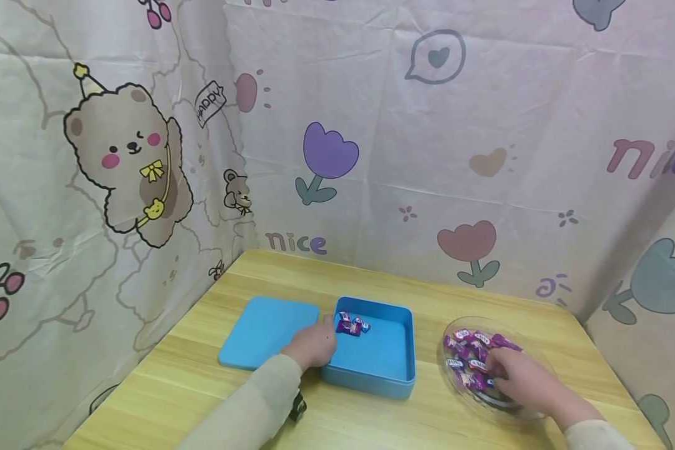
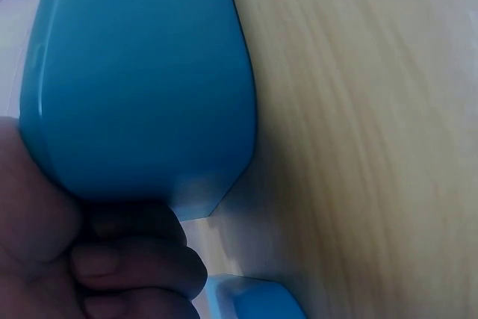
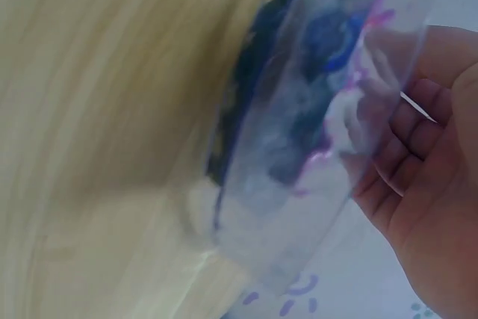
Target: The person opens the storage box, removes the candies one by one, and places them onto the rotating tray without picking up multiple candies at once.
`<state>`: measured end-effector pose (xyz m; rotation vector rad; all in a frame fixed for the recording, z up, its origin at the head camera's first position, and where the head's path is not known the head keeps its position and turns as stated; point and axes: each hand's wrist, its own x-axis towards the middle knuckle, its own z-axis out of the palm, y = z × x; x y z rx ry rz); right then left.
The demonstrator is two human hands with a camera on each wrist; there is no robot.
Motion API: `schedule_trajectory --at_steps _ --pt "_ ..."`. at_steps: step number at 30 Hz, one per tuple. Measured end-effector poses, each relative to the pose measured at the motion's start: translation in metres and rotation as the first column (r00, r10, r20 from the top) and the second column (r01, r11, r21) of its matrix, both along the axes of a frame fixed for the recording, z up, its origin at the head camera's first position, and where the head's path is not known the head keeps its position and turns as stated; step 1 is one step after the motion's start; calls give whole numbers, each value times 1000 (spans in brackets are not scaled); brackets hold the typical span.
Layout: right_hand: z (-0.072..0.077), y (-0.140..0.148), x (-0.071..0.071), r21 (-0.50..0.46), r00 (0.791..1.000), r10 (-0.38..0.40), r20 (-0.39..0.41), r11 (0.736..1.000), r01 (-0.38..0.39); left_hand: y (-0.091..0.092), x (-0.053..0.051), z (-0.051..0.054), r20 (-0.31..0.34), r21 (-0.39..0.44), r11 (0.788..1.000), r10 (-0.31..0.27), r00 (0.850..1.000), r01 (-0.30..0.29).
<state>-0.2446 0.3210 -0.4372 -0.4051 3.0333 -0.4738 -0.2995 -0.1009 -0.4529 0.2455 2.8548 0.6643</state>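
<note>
A square blue box (image 1: 371, 350) stands uncovered on the table, with a few purple wrapped candies (image 1: 350, 326) lying at its back left. At the box's left wall is my left hand (image 1: 313, 344); the left wrist view shows its curled fingers (image 2: 142, 267) gripping the box's edge. To the right, a clear plastic bowl (image 1: 450, 375) holds several purple, white and red wrapped candies (image 1: 472, 356). My right hand (image 1: 520, 378) reaches into this bowl, fingers bent down at the candies. Through the blurred clear wall, the right wrist view does not show whether a candy is pinched.
A flat blue lid (image 1: 261, 331) lies on the table left of the box. Part of a small black object (image 1: 298, 406) shows beside the left sleeve. Printed curtains (image 1: 371, 125) hang behind and at both sides of the wooden table (image 1: 427, 425).
</note>
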Motion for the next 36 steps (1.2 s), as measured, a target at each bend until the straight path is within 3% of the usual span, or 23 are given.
schedule_trajectory --at_steps 11,17,26,33,36 --pt "15 -48 -7 -4 979 124 -163 992 -127 0 -1 0 9 5 1000 15 1000 -15" --pt "17 -83 -15 -25 972 135 -192 989 -142 0 -2 -1 8 7 1000 14 1000 -14" --pt "11 -131 -31 -42 961 168 -219 983 -181 0 -2 -3 4 19 1000 16 1000 -16" --pt "1 -160 -44 46 939 252 -233 968 -248 0 -1 -2 -1 1 1000 10 1000 -10" --pt "-2 -169 -48 80 934 238 -265 971 -225 -1 -2 -2 -10 -5 1000 0 1000 0"
